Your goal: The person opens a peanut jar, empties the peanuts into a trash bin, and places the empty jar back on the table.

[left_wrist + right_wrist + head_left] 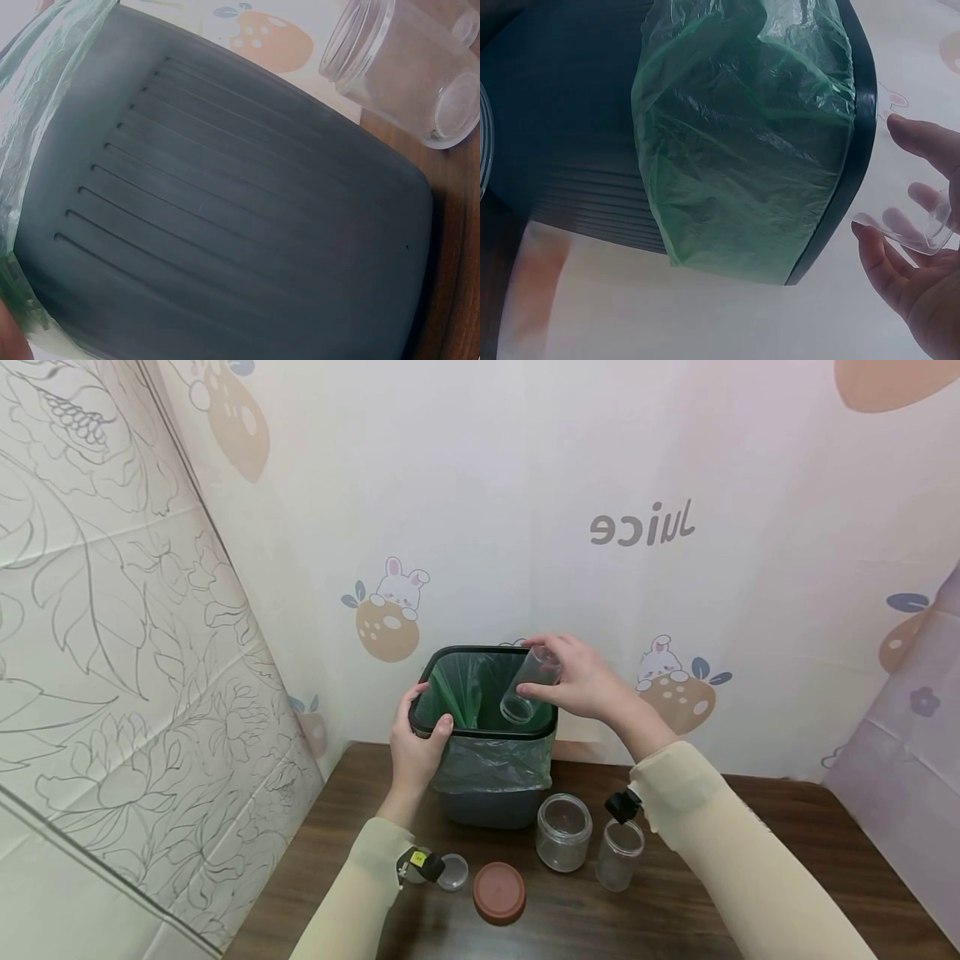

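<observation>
A dark trash bin (487, 810) stands on the table, lined with a green translucent trash bag (495, 764) folded over its rim. My left hand (416, 750) grips the bin's front left corner, thumb outside over the rim; only a sliver of that hand shows in the left wrist view. Above the bin's right side, my right hand (588, 681) holds a clear plastic jar (525, 683) between thumb and fingers. The jar tilts down and left over the opening. In the right wrist view, part of the clear jar (904, 232) shows among the fingers.
Right of the bin stand a wide clear jar (564, 832) and a narrower clear jar (619, 855). In front lie a reddish-brown lid (499, 892) and a small clear lid (453, 872), beside something partly hidden by the left wrist camera. A printed curtain (480, 527) hangs behind the table.
</observation>
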The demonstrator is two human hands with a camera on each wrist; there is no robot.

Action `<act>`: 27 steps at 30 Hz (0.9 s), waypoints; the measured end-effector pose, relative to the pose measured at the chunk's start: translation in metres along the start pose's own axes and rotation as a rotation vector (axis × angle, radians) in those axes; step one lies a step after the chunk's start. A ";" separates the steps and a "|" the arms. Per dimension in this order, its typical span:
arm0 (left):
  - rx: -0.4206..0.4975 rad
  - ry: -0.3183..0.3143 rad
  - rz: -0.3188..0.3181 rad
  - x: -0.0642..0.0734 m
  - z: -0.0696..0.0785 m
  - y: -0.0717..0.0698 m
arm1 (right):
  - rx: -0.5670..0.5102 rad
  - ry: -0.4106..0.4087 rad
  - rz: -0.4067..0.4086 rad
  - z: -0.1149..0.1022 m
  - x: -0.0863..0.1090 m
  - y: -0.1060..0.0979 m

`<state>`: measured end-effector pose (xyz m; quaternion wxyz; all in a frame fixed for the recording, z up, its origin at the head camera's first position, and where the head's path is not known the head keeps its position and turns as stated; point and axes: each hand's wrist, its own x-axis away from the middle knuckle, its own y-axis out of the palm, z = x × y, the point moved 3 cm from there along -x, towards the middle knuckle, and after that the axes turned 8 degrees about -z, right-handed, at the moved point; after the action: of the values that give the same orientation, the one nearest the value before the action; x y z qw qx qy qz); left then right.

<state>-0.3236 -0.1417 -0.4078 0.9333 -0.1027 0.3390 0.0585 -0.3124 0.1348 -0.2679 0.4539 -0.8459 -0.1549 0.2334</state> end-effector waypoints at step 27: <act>0.004 -0.008 -0.001 0.000 -0.003 0.000 | -0.032 -0.018 0.020 -0.005 -0.006 0.011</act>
<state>-0.3251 -0.1427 -0.4096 0.9349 -0.1007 0.3354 0.0576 -0.3142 0.1224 -0.2726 0.4365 -0.8523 -0.1541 0.2433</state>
